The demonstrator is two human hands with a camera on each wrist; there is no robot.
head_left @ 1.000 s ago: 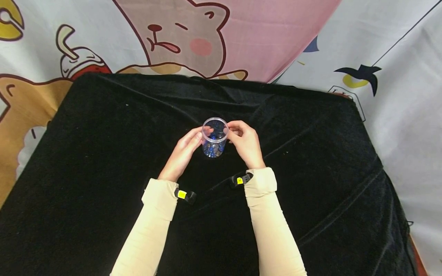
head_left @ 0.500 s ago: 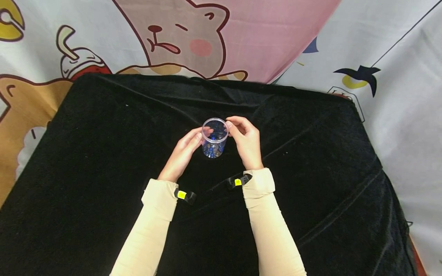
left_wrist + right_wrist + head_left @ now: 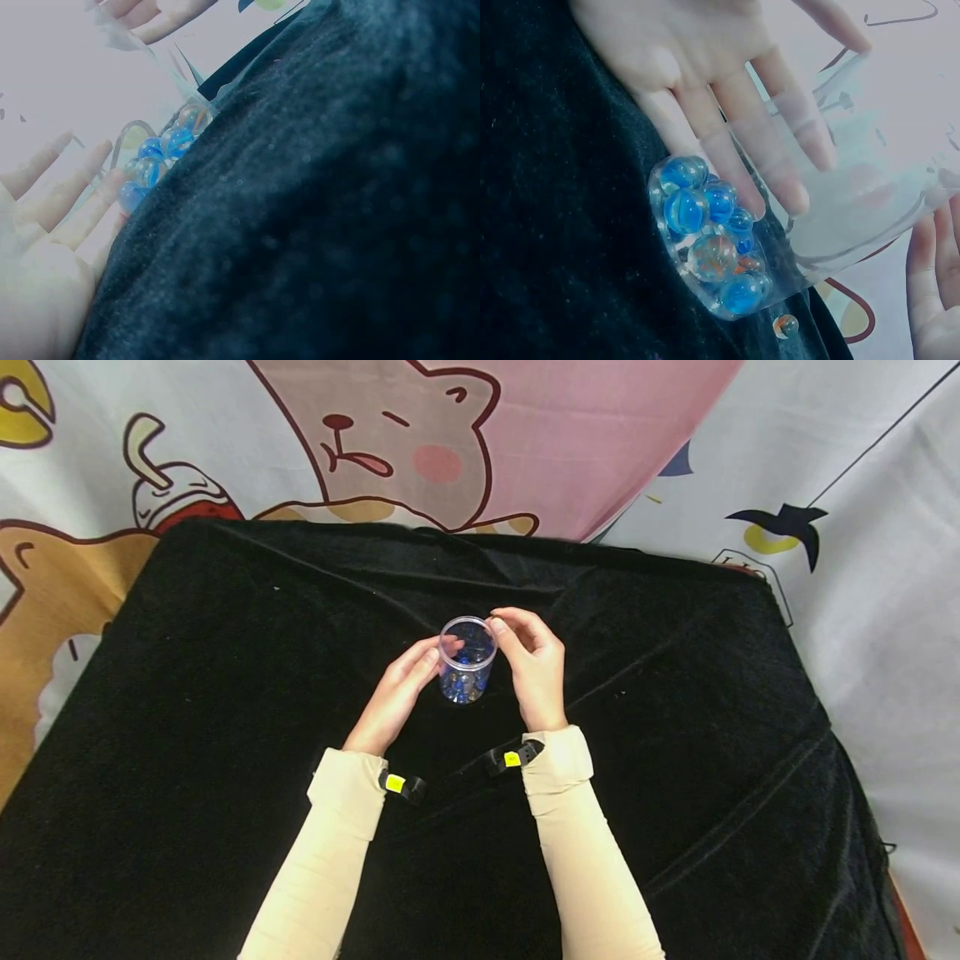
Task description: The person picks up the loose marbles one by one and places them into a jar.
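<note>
A clear plastic jar (image 3: 467, 681) stands upright on the black cloth, its mouth uncovered. Blue and orange-streaked glass marbles (image 3: 685, 210) lie at its bottom. My left hand (image 3: 396, 695) holds the jar from the left, thumb in front; its fingers (image 3: 769, 161) show through the wall in the right wrist view. My right hand (image 3: 537, 668) is at the right of the rim, thumb and index tips close together there. In the right wrist view its fingers (image 3: 924, 259) look fairly straight beside the rim. One small orange-and-clear marble (image 3: 786, 326) appears outside the jar in that view.
Black velvet cloth (image 3: 225, 735) covers the table, with creases running across the right side and back. A printed curtain (image 3: 420, 435) with cartoon animals hangs behind and beside it. Both wrists carry black bands (image 3: 403, 785) with yellow tags.
My right hand's fingertips have drawn back from the jar's side and moved up to its rim, while the right wrist has shifted slightly left. Left hand and jar look unmoved.
</note>
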